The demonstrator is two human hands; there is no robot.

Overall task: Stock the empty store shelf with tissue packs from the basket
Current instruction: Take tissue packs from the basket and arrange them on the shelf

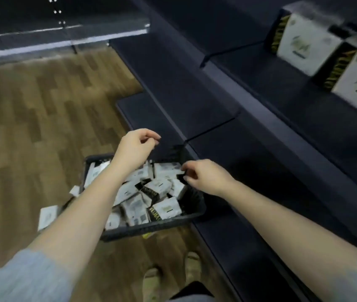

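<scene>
The dark rectangular plastic basket (151,228) sits on the brown wood-plank floor (31,127), at 6 o'clock from frame centre and against the front edge of the dark navy store shelf unit (173,88). It is filled with a loose heap of small white tissue packs with black end panels (158,188), lying at mixed angles. Gold lettering runs along the black panels, but blur makes it unreadable. Two further white packs (48,216) lie on the floor at 9 o'clock from the basket, just beside its left wall.

The left hand (137,147) hovers above the far rim of the basket, at 12 o'clock from the heap. Its fingers are loosely curled and released; they hold nothing.

The right hand (205,177) hovers over the right side of the basket, at 3 o'clock from the heap. Its fingers (187,171) are curled near a pack; whether they are grasping it cannot be told.

On a higher shelf level, at 2 o'clock in the frame, two white tissue boxes with black sides (301,42) stand side by side. Each shows a grey-green leaf design on the white face and vertical gold lettering on the black side, blurred beyond reading.

Two feet in light slippers (192,267) stand on the floor at 6 o'clock from the basket.
</scene>
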